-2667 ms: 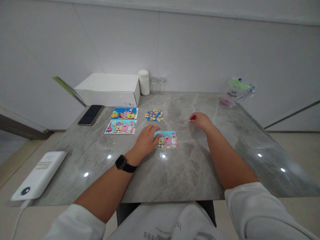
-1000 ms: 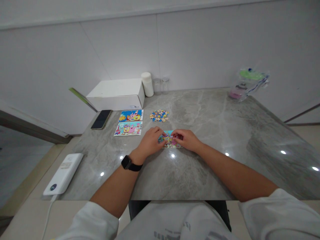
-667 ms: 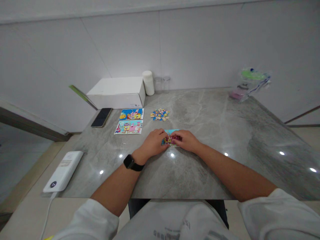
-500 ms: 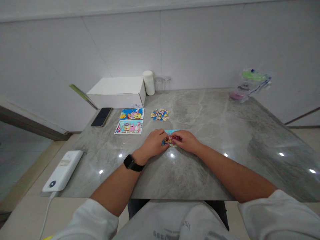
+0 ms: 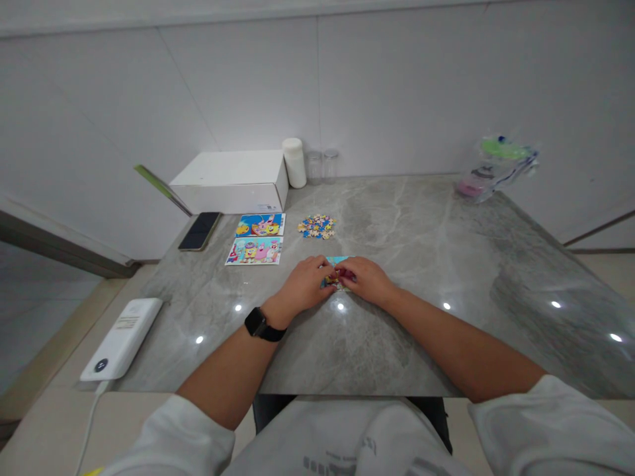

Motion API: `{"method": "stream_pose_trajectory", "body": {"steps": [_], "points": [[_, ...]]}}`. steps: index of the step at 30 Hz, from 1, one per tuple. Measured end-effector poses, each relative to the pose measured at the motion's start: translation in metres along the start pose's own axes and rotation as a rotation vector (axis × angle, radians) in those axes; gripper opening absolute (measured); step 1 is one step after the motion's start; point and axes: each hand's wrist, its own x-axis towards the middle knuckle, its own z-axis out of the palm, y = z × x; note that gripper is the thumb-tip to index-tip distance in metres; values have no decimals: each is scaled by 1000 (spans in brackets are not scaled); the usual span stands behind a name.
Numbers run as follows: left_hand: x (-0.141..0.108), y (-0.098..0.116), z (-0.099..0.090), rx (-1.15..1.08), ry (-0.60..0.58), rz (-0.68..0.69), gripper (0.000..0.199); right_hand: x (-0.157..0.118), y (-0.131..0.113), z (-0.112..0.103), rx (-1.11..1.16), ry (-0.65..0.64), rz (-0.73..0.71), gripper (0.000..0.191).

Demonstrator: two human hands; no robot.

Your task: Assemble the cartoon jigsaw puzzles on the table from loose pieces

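Observation:
Both hands meet over a small colourful puzzle picture (image 5: pixel 337 260) that lies near the front middle of the table. My left hand (image 5: pixel 311 281), with a black watch on its wrist, rests at the picture's left side, fingers curled in. From the right, my right hand (image 5: pixel 366 279) bends its fingers toward the picture's middle. Whatever the fingertips pinch is too small and covered to name. Beyond the hands lies a loose pile of puzzle pieces (image 5: pixel 317 227). Two cartoon cards, an upper one (image 5: pixel 260 225) and a lower one (image 5: pixel 254 251), lie left of the pile.
A white box (image 5: pixel 228 182), a white bottle (image 5: pixel 294 163) and two clear glasses (image 5: pixel 322 168) stand at the back. A phone (image 5: pixel 200 231) and a white power bank (image 5: pixel 122 339) lie left. The back right corner holds a plastic bag (image 5: pixel 496 168).
The fingers of my right hand have shifted slightly over the picture. My left hand has stayed nearly in place, and the whole view has moved a little.

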Motion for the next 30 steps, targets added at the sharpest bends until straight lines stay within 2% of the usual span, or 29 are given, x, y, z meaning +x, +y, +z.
{"method": "stream_pose_trajectory", "body": {"steps": [5, 11, 16, 24, 30], "points": [[0, -1, 0, -16, -4, 20, 18, 0, 0, -1, -12, -8, -1, 20], [1, 0, -2, -14, -26, 20, 18, -2, 4, -6, -33, 60, -5, 19], [1, 2, -3, -35, -24, 24, 18, -2, 8, -4, -52, 31, -24, 15], [2, -5, 5, -105, 4, 41, 22, -4, 10, -8, -35, 207, 32, 20], [3, -6, 3, -132, 36, 30, 21, -4, 0, -18, 25, 297, 62, 21]]}}
